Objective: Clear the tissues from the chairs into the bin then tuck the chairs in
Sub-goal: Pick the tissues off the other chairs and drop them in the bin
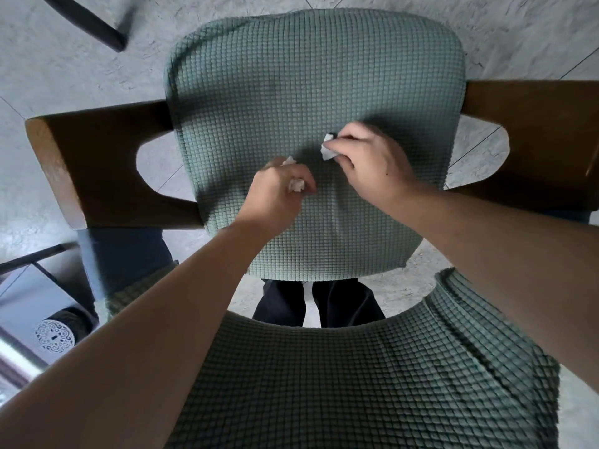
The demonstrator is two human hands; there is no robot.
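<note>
I look straight down on a chair with a green waffle-textured seat cover (291, 92), wooden armrests and a green backrest (356, 384) nearest me. Both my arms reach over the backrest to the seat. My left hand (278, 192) is curled round a crumpled white tissue (296, 185), bits of which poke out between its fingers. My right hand (366, 160) pinches a second crumpled white tissue (327, 150) at its fingertips, just above the seat.
Wooden armrests stick out at the left (97, 170) and right (534, 140). A dark chair leg (94, 24) crosses the grey tiled floor at top left. A dark base with a patterned round disc (53, 335) stands at lower left. My dark trouser legs (317, 303) show between seat and backrest.
</note>
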